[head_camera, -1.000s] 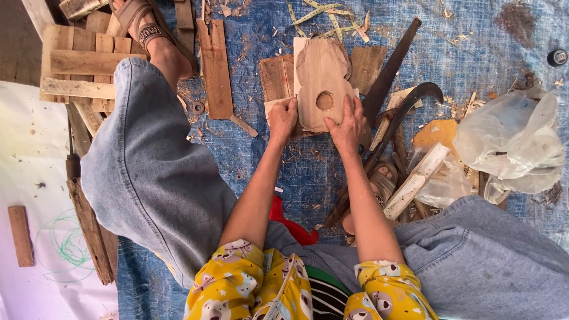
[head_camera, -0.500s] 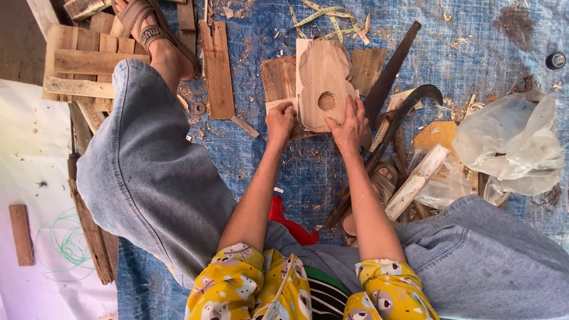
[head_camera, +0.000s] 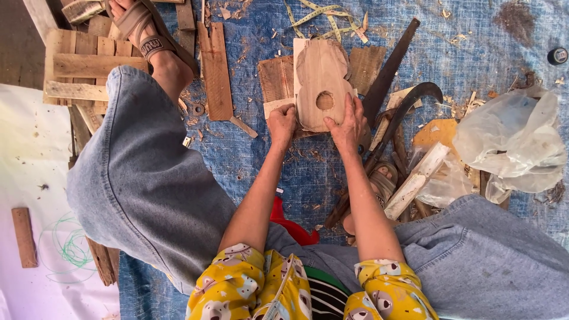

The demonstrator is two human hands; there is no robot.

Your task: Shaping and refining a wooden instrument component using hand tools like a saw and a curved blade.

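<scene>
Seen from my remote feed: a seated person in denim and yellow sleeves works a guitar-shaped wooden cutout (head_camera: 320, 80) with a round hole, lying on wood boards (head_camera: 275, 77) atop a blue tarp (head_camera: 474, 47). The left hand (head_camera: 282, 121) is curled closed at the cutout's lower left edge; I cannot tell whether it grips it. The right hand (head_camera: 348, 124) presses spread fingers on its lower right edge. A hand saw (head_camera: 388, 71) lies just right, with a crumpled plastic bag (head_camera: 515, 142) farther right.
</scene>
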